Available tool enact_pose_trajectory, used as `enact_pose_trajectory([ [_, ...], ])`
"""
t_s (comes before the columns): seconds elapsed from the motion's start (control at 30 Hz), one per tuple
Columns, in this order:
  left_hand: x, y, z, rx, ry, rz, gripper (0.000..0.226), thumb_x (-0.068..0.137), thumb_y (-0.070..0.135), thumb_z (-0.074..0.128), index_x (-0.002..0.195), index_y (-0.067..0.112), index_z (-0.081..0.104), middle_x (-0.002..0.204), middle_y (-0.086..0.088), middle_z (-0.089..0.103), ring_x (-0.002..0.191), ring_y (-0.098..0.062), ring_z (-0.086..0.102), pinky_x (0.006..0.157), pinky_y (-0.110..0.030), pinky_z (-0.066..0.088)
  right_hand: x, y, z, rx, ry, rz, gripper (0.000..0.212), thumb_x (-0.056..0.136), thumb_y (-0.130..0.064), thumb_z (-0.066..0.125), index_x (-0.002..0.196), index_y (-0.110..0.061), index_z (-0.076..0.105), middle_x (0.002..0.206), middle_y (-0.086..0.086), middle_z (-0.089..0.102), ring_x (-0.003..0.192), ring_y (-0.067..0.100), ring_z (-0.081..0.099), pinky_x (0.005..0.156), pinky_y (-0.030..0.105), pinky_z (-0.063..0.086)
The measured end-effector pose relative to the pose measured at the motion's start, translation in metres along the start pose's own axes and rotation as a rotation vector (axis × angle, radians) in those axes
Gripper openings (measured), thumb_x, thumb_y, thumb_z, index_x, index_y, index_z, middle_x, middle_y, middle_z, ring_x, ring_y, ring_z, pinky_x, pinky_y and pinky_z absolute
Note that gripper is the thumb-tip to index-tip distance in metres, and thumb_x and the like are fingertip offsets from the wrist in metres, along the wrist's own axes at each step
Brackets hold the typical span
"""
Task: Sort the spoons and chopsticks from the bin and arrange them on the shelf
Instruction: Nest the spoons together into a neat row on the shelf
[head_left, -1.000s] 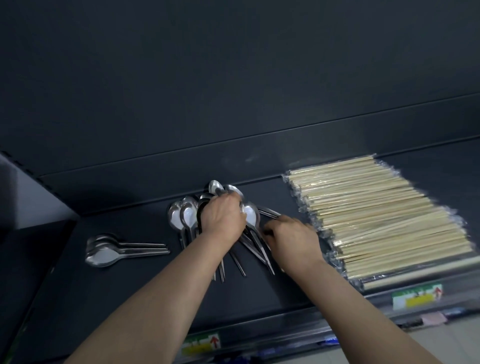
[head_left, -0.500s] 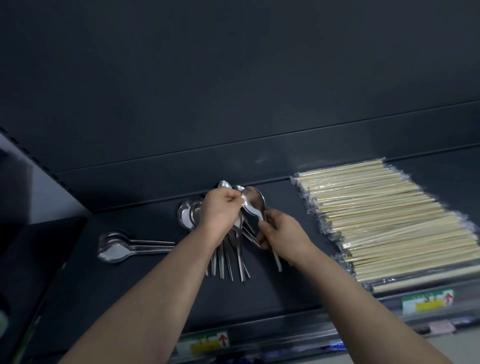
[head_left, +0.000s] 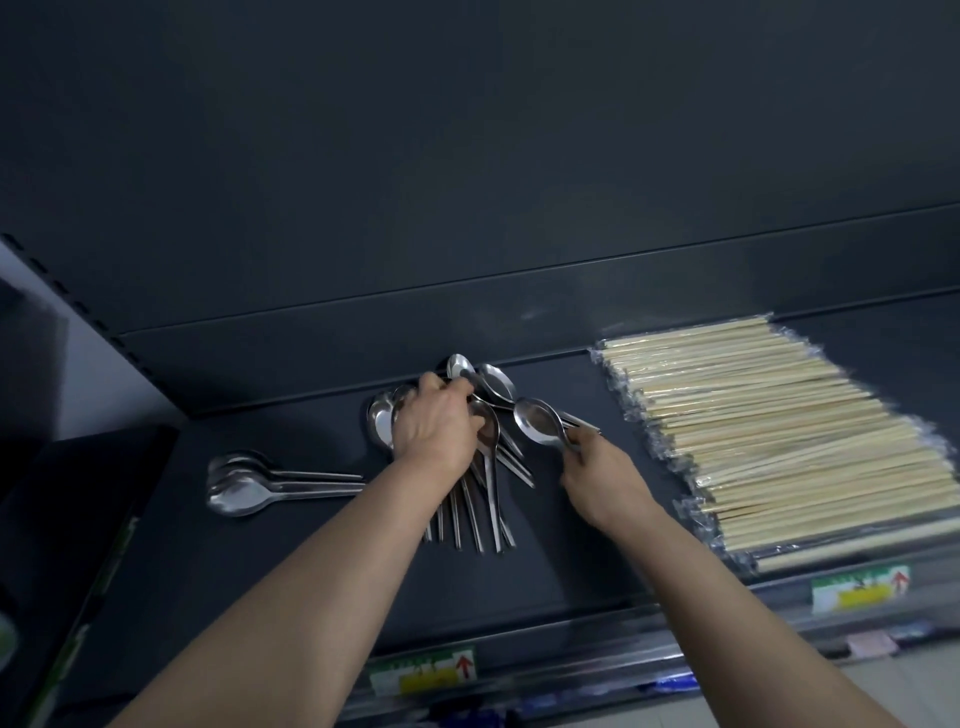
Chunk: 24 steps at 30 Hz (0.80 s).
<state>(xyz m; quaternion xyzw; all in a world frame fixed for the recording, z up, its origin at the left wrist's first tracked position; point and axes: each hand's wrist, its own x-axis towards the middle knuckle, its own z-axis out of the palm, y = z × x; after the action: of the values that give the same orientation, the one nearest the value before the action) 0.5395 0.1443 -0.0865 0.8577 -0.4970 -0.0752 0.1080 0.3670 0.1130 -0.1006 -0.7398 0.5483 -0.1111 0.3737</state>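
Three groups lying along the shelf (head_left: 571, 566)
Stacked spoons (head_left: 244, 491) are lying left, fanned spoons (head_left: 491, 514) in the middle, chopsticks (head_left: 779, 431) right.

The left hand (head_left: 436, 431) grips a spoon bunch (head_left: 493, 499); the right hand (head_left: 602, 478) pinches a single spoon (head_left: 537, 423).

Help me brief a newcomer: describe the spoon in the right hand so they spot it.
On the dark shelf, left of the wrapped chopsticks, the left hand grips a fan of spoons. The right hand pinches one spoon; its bowl is the fan's rightmost.
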Motion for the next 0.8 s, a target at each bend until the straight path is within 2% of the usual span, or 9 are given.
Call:
enact_pose_trajectory([
  [0.1, 0.002, 0.003, 0.001, -0.031, -0.016, -0.011, 0.034, 0.090, 0.034, 0.063, 0.120, 0.019, 0.059, 0.122, -0.008, 0.049, 0.105, -0.030, 0.057, 0.085, -0.037, 0.048, -0.002, 0.002, -0.001, -0.002, 0.014, 0.011, 0.024, 0.099, -0.022, 0.037, 0.112, -0.014, 0.055, 0.102, 0.011, 0.068, 0.098, 0.032, 0.061, 0.079, 0.036, 0.048],
  [0.27, -0.002, 0.007, 0.005, -0.053, -0.036, -0.003, 0.041, 0.087, 0.038, 0.066, 0.121, 0.017, 0.058, 0.125, -0.007, 0.047, 0.103, -0.029, 0.059, 0.086, -0.039, 0.050, -0.005, 0.003, 0.003, -0.094, -0.003, -0.024, 0.024, 0.097, -0.016, 0.039, 0.110, -0.013, 0.058, 0.102, 0.012, 0.068, 0.100, 0.033, 0.061, 0.072, 0.031, 0.042],
  [0.37, -0.004, 0.008, 0.006, -0.032, -0.049, 0.013, 0.035, 0.085, 0.040, 0.068, 0.113, 0.018, 0.062, 0.123, -0.005, 0.048, 0.100, -0.027, 0.059, 0.083, -0.037, 0.051, -0.006, 0.003, 0.007, -0.137, -0.010, -0.039, 0.023, 0.095, -0.011, 0.040, 0.106, -0.009, 0.060, 0.104, 0.016, 0.067, 0.100, 0.036, 0.060, 0.068, 0.029, 0.038],
  [0.53, -0.010, 0.009, 0.011, -0.072, -0.012, 0.027, 0.043, 0.085, 0.030, 0.071, 0.122, 0.017, 0.055, 0.126, -0.003, 0.048, 0.107, -0.028, 0.058, 0.079, -0.032, 0.044, -0.007, 0.001, 0.009, -0.124, -0.006, -0.019, 0.024, 0.093, -0.008, 0.041, 0.108, -0.008, 0.060, 0.104, 0.016, 0.067, 0.100, 0.035, 0.060, 0.068, 0.029, 0.039],
  [0.6, -0.010, 0.008, 0.013, -0.126, 0.006, 0.044, 0.033, 0.087, 0.019, 0.066, 0.119, 0.016, 0.059, 0.117, -0.003, 0.059, 0.107, -0.025, 0.059, 0.081, -0.032, 0.046, -0.008, 0.001, 0.009, -0.106, -0.009, -0.009, 0.026, 0.094, -0.008, 0.041, 0.111, -0.009, 0.060, 0.104, 0.015, 0.067, 0.101, 0.034, 0.060, 0.068, 0.029, 0.040],
  [0.67, -0.010, 0.006, 0.013, -0.228, 0.006, 0.037, 0.020, 0.086, 0.013, 0.062, 0.106, 0.017, 0.066, 0.100, -0.001, 0.068, 0.098, -0.021, 0.062, 0.076, -0.031, 0.049, -0.009, 0.002, 0.008, -0.067, -0.015, 0.002, 0.026, 0.094, -0.011, 0.041, 0.110, -0.010, 0.061, 0.101, 0.012, 0.069, 0.100, 0.032, 0.061, 0.072, 0.031, 0.045],
  [0.73, -0.011, 0.005, 0.009, -0.423, 0.029, -0.001, 0.007, 0.085, 0.014, 0.066, 0.090, 0.018, 0.069, 0.084, 0.004, 0.069, 0.086, -0.017, 0.065, 0.072, -0.027, 0.049, -0.011, 0.002, 0.006, 0.001, -0.003, 0.020, 0.024, 0.094, -0.015, 0.042, 0.107, -0.012, 0.062, 0.096, 0.009, 0.070, 0.093, 0.031, 0.063, 0.076, 0.034, 0.050],
  [0.8, -0.012, 0.008, 0.003, -0.650, 0.086, -0.042, 0.009, 0.084, 0.015, 0.071, 0.080, 0.022, 0.067, 0.075, 0.010, 0.065, 0.076, -0.010, 0.064, 0.069, -0.023, 0.048, -0.010, 0.003, 0.005, 0.093, -0.002, 0.028, 0.023, 0.093, -0.018, 0.043, 0.107, -0.019, 0.062, 0.089, 0.004, 0.070, 0.084, 0.028, 0.065, 0.078, 0.038, 0.053],
])
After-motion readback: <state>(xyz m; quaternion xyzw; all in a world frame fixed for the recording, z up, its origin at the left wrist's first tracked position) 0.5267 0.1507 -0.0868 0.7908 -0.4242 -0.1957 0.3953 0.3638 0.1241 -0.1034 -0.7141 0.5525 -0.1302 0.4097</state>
